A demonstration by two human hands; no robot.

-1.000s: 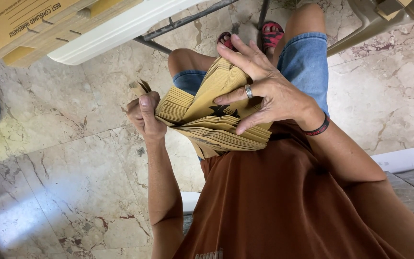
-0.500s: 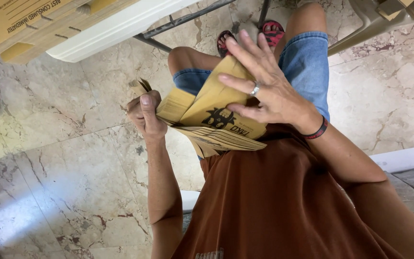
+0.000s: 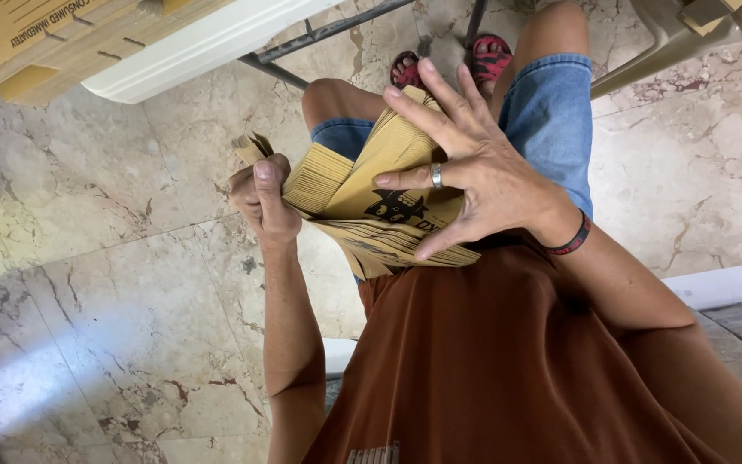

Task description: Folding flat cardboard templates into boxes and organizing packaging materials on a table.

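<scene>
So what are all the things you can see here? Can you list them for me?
paper bags: one thick stack, tan with black print, held over the lap
cardboard box: one, brown, top left
white ledge: one, under the box
floor: beige marble tiles
sandals: two, red, on the feet
shorts: blue denim
shirt: rust brown
ring: one, silver
wristband: one, dark
left hand: grips the stack's edge
right hand: fingers spread on top

Tan paper-bag stack (image 3: 362, 193) — fanned, in lap
</scene>
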